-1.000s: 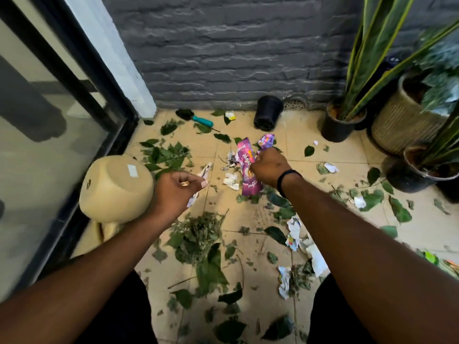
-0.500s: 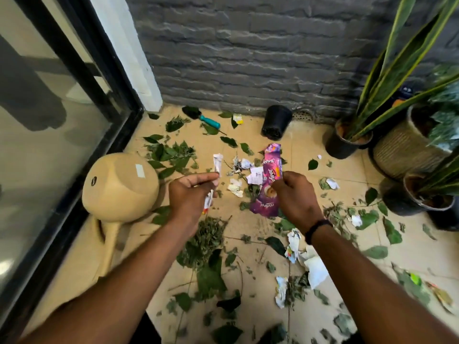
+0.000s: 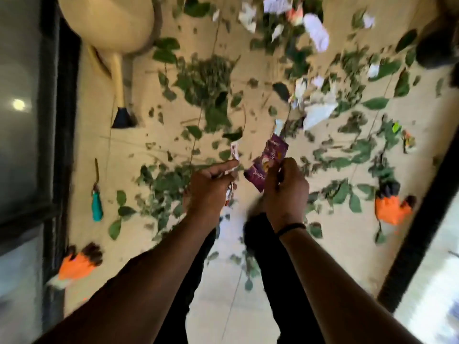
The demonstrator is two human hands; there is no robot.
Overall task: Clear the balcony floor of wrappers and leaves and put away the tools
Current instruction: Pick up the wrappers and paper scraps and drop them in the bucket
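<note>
While both bare forearms reach forward over the beige tiled balcony floor [image 3: 223, 294], each hand holds a wrapper above it. The right hand [image 3: 285, 192] grips a crumpled purple foil wrapper [image 3: 267, 165]; its fingers [image 3: 291, 166] are curled round the right edge of the wrapper, and a thin black band [image 3: 291, 228] sits on that wrist. The left hand [image 3: 211, 187] pinches a small white and red paper wrapper [image 3: 234, 151] between thumb and fingers, so that one end stands up above the fingers and the other end hangs below the palm. The two wrappers are just beside each other but I cannot tell whether they touch.

Beyond the fingers, many loose green leaves [image 3: 206, 80] and thin stems lie scattered on the floor, mixed with torn white paper scraps [image 3: 318, 112] further beyond the right fingers. Far to the left of the left fingers, a small hand tool with a teal handle [image 3: 97, 207] lies near the dark frame of a glass door [image 3: 57, 145]. Beyond the left fingers and to their left stands a large beige plastic watering can [image 3: 111, 21] with a long spout [image 3: 119, 80]. An orange and black work glove [image 3: 77, 265] lies on the floor left of the left forearm, and a second orange and black glove [image 3: 392, 207] lies to the right of the right hand, well apart from it. Everything is blurred by motion, so small details are not readable.
</note>
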